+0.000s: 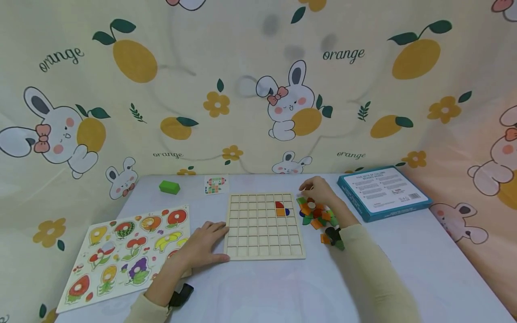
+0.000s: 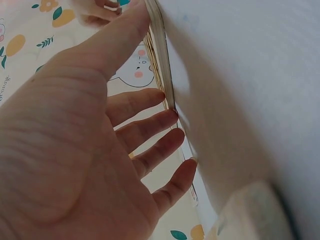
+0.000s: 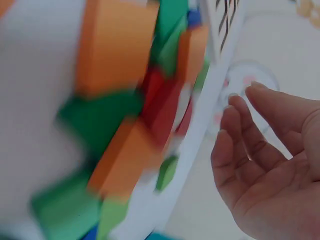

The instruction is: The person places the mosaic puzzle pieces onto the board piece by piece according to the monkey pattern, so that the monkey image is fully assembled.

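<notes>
A square wooden grid board (image 1: 254, 227) lies in the middle of the table. Near its upper right sit a red piece (image 1: 279, 204), an orange square (image 1: 280, 212) and a blue rounded piece (image 1: 287, 212). My left hand (image 1: 206, 244) rests on the table with its straight fingers and thumb touching the board's left edge. Over the far end of a pile of coloured pieces (image 1: 317, 213), right of the board, hovers my right hand (image 1: 319, 190). Its fingers are loosely bent, thumb and forefinger close together; the right wrist view shows nothing between them.
On the left, partly under my left arm, lies a fruit puzzle board (image 1: 149, 242). A green block (image 1: 169, 187) and a small pattern card (image 1: 216, 184) stand at the back. A teal box (image 1: 385, 193) lies at the back right. Behind the table hangs a printed cloth (image 1: 242, 58).
</notes>
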Available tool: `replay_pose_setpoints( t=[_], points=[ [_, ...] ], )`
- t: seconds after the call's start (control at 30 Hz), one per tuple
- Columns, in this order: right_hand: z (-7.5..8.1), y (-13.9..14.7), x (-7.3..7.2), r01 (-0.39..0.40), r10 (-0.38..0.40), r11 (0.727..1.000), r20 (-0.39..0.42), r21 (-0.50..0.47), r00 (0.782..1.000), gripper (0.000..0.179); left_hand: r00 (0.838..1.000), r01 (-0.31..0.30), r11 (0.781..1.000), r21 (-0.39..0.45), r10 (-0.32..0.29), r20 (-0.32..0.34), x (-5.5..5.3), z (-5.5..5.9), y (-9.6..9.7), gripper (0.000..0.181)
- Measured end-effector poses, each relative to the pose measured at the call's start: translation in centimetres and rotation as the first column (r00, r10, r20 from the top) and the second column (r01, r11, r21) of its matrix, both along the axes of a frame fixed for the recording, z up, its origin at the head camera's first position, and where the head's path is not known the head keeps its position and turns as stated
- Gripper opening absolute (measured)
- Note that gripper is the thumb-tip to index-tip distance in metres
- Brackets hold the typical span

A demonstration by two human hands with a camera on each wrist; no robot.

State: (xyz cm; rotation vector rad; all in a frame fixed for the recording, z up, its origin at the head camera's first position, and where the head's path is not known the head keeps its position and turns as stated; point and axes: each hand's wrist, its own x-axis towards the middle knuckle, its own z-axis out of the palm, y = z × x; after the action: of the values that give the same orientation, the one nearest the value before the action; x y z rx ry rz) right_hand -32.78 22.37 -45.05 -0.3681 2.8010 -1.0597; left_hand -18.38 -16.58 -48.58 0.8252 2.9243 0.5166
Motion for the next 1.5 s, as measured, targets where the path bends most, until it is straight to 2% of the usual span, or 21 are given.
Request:
replay_pose_setpoints(
  t=[0.13,0.3,0.43,0.6,0.83,1.03,1.3,1.5],
  points=[
    [-0.5,2.6,0.0,0.053,-0.054,0.999,0.058,0.009,0.997,0.019,1.000,-0.003,1.000,-0.007,0.003,0.001,0.0,0.0,0.0,0.083],
    [-1.1,5.1,0.5,0.039,-0.038,0.999,0.121,0.001,0.992,0.022,1.000,-0.006,1.000,-0.011,0.006,0.001,0.1,-0.1,-0.1,0.083],
    [-1.4,6.1,0.8,0.027,-0.027,1.000,0.115,0.000,0.993,0.025,1.000,-0.005,1.000,-0.010,0.004,-0.011,0.1,-0.1,-0.1,0.082],
    [-1.9,6.7,0.9,0.015,-0.012,1.000,0.125,-0.020,0.992,0.024,1.000,0.000,1.000,-0.004,0.000,-0.013,0.1,0.1,-0.1,0.082],
    [-2.5,7.0,1.0,-0.053,0.054,0.998,0.135,-0.016,0.989,0.018,1.000,-0.003,1.000,-0.002,0.003,-0.007,0.1,0.0,-0.2,0.082],
    [-2.7,7.0,1.2,-0.062,0.061,0.998,0.138,0.000,0.989,0.019,1.000,-0.009,1.000,0.002,0.009,-0.006,0.2,-0.1,-0.2,0.081],
    [-2.0,7.1,2.6,-0.098,0.097,0.995,0.097,0.011,0.991,0.019,1.000,0.012,1.000,-0.003,-0.012,-0.023,0.1,-0.2,-0.1,0.081],
    [-2.1,7.4,3.3,-0.091,0.092,0.996,0.077,-0.009,0.993,0.020,1.000,0.012,1.000,-0.004,-0.012,-0.015,0.0,-0.1,-0.1,0.082]
  ],
)
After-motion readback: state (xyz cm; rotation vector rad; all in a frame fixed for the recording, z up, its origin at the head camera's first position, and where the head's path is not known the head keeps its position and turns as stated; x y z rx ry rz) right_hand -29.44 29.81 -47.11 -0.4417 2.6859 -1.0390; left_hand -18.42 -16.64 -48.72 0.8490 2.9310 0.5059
